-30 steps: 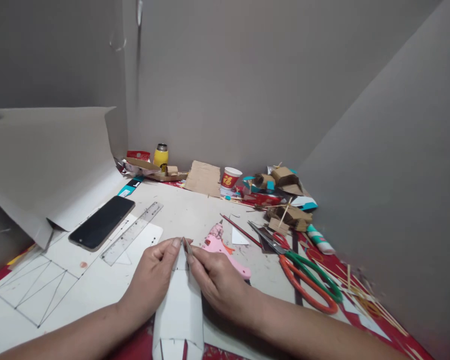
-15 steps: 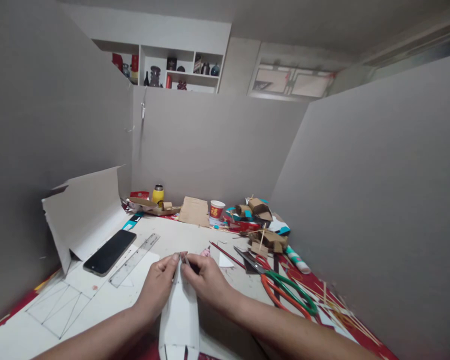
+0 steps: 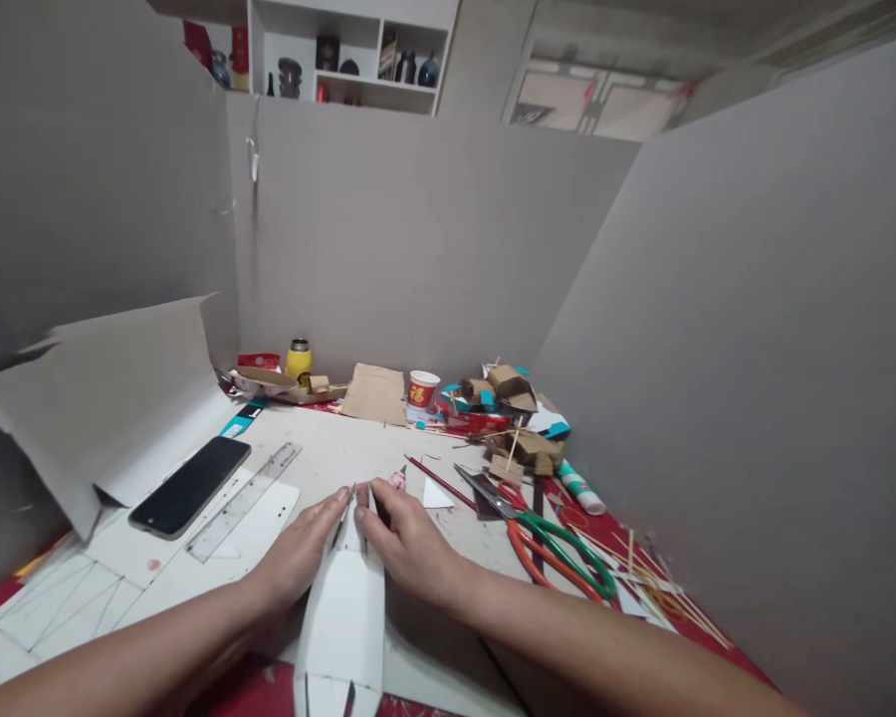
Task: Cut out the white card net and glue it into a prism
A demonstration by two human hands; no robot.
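A long white folded card piece [image 3: 343, 607] stretches toward me, with cut flaps and slits at its near end and a narrow tapering far end. My left hand [image 3: 303, 548] presses the left side of that far end, fingers together along the card. From the right, my right hand [image 3: 410, 543] grips the same end with thumb and forefinger. Two pointed flaps stand slightly apart at the tip, between my fingertips. Past my right hand lie a small pink object [image 3: 397, 480], a red pencil [image 3: 439, 481] and a white paper scrap [image 3: 437, 494].
Left are a black phone [image 3: 191, 486], a clear ruler [image 3: 245, 501] and a bent white card [image 3: 138, 398]. Green-and-orange scissors [image 3: 560, 553] lie right, near thin sticks [image 3: 664, 588]. A yellow bottle [image 3: 299, 363], a red-and-white cup [image 3: 422, 389] and cardboard pieces [image 3: 512, 388] stand at the back.
The view has tilted downward. My fingertips have moved a little apart at the card's far end, and the pointed flaps there now show more openly. Both hands stay on the card.
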